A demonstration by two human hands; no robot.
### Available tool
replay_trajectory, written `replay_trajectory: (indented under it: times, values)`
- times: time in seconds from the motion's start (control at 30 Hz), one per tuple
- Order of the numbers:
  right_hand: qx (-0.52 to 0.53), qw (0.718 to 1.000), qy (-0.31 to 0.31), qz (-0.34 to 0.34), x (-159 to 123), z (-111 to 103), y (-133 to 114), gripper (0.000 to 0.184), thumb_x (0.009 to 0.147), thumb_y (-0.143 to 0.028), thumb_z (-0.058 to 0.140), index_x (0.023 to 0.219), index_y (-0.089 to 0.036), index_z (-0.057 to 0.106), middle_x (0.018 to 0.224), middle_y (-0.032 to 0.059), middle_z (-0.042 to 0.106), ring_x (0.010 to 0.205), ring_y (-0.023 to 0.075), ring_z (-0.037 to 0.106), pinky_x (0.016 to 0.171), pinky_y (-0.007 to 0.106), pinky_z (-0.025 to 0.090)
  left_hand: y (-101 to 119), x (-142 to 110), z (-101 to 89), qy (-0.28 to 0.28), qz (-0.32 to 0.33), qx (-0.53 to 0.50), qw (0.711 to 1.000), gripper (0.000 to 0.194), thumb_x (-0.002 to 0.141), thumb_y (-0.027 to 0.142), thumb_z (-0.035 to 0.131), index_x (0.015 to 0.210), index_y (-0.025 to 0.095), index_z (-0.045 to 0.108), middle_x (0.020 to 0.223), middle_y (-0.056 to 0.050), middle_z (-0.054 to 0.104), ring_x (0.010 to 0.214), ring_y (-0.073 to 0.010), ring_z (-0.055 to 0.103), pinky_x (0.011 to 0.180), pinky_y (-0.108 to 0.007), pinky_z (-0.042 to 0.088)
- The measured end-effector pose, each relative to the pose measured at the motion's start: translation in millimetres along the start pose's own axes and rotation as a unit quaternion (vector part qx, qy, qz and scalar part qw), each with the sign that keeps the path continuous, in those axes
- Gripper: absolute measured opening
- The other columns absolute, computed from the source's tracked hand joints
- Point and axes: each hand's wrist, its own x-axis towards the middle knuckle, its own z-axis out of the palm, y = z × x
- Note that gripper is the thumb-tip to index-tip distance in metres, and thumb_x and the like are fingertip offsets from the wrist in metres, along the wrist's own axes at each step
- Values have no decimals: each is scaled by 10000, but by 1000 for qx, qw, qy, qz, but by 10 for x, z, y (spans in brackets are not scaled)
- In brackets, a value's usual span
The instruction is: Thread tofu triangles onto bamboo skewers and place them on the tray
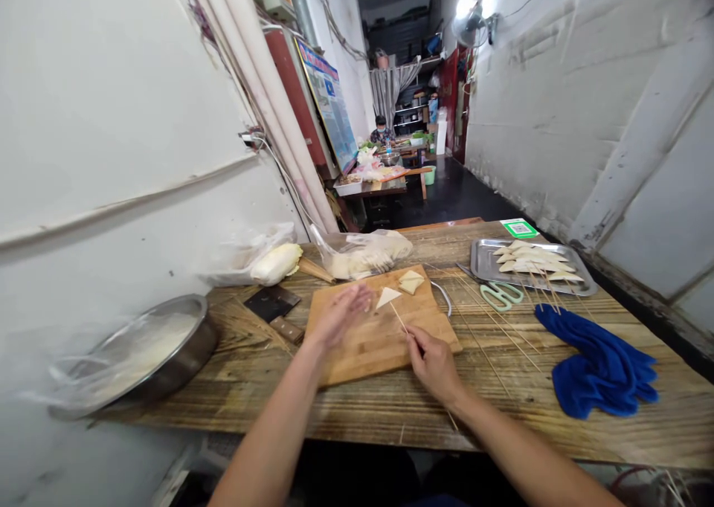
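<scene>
My right hand (pixel 432 362) is closed around a thin wooden skewer (pixel 398 317), whose tip is at a pale, flat triangular piece (pixel 388 296) on the wooden cutting board (pixel 357 347). Whether the tip has gone into the piece, I cannot tell. My left hand (pixel 346 310), smeared by motion, is over the left part of the board with its fingers stretched out and nothing visible in it. Beyond the triangle, a small stack of similar pale pieces (pixel 411 282) lies at the board's far right. Loose skewers (pixel 491 310) are scattered to the right of the board.
A metal tray (pixel 532 267) of skewered pale pieces stands at right, with green-handled scissors (pixel 502 296) and a blue cloth (pixel 599 362) nearer. Left are a cleaver (pixel 272 304), a cabbage (pixel 276 263) and a large metal bowl (pixel 184 351). A plastic bag (pixel 365 253) lies behind the board. A person (pixel 381 131) sits far back.
</scene>
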Motion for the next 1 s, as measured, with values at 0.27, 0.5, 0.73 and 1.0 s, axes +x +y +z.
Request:
replay_trajectory:
  times: [0.27,0.5,0.73,1.0]
  values:
    - [0,995,-89,-44,-70,93,-75,331,863,-211,391,1111,-170,605,968,79,694,801,165,659,751,251,490,-504,-227,185,-12,-15,-196,981,140,805,230,558,875,114,593,951,-134,658,965,-232,609,873,-414,471]
    - [-13,995,-92,-37,-74,110,-70,326,850,-199,389,1076,-161,621,939,83,701,788,173,664,738,256,491,-550,-197,171,54,-4,-225,973,127,810,194,547,882,104,600,902,-126,670,903,-219,634,860,-396,481]
    - [-24,994,-101,-22,-102,143,-97,315,852,-189,380,1049,-158,623,894,86,707,731,166,664,703,243,488,-666,-200,168,70,-23,-230,970,124,820,186,525,866,107,608,901,-127,667,867,-212,643,814,-376,502]
    - [8,997,-77,2,-27,146,-30,287,838,-196,384,979,-162,632,858,69,702,720,172,653,671,256,491,-851,-208,265,63,-13,-149,987,221,774,301,577,869,103,603,872,-131,668,822,-205,639,732,-326,502]
